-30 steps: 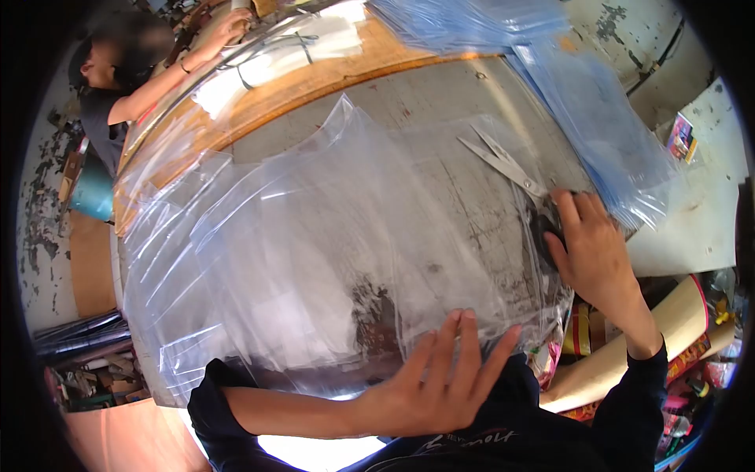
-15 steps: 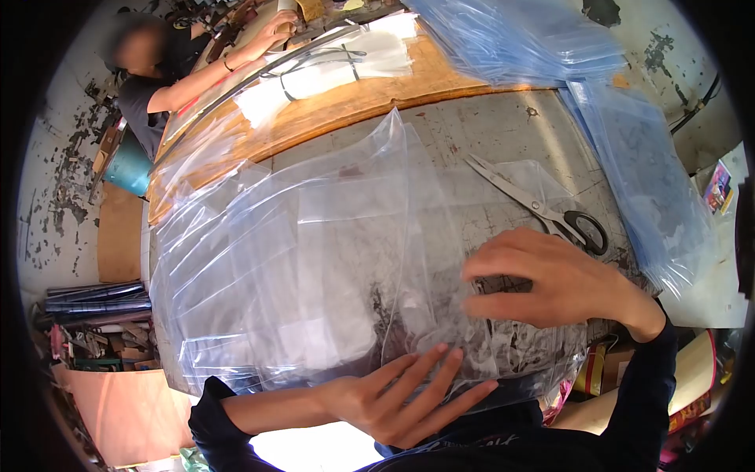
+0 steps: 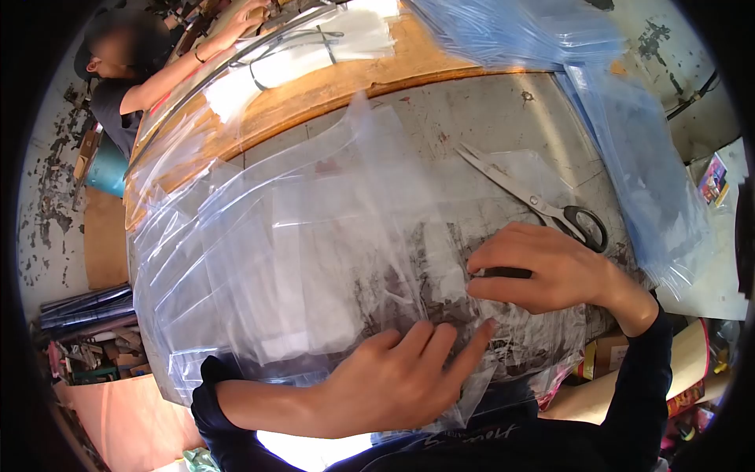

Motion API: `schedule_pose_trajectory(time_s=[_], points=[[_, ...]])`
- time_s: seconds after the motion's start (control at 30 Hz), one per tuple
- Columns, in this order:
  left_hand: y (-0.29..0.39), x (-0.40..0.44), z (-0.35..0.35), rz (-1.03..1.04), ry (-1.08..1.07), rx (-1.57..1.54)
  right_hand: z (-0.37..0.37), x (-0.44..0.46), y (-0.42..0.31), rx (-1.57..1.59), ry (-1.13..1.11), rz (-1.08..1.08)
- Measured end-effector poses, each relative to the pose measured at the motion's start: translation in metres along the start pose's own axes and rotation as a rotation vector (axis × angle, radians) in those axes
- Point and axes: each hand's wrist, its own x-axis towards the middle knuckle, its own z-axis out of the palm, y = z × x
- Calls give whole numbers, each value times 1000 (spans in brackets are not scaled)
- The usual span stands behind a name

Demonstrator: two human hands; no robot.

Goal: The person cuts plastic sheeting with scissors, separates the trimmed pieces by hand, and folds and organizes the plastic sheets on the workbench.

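Clear plastic sheets lie overlapped across the grey worktable. My left hand is at the near edge with its fingers bent round a fold of clear plastic and one finger stretched toward the right. To its right, my right hand is curled low over the plastic, thumb and fingertips drawn together; a dark strip shows between them, and what they pinch is too small to make out. Scissors with black handles rest just beyond my right hand, blades pointing to the far left, one handle partly hidden by the hand.
Blue-tinted plastic sheets hang over the right edge. Along the far side runs a wooden board with a tied white bundle. Another person reaches in at the far left. Rolls lie at the left.
My right hand has let go of the scissors and moved left and nearer. The fingers of my left hand have gone from spread to bent, and the plastic near them has shifted.
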Motion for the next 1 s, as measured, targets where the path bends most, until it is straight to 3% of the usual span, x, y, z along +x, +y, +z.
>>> schedule_pose_trajectory(time_s=[0.1, 0.43, 0.7, 1.0], points=[[1, -1, 9, 16, -58, 31, 4, -1, 1, -28, 32, -48], [-7, -3, 29, 13, 63, -105, 9, 2, 0, -257, 163, -300], [-11, -4, 35, 21, 131, -167, 9, 2, -3, -301, 144, -305], [-14, -2, 35, -2, 71, -224, 6, 1, -6, -421, 64, -329]])
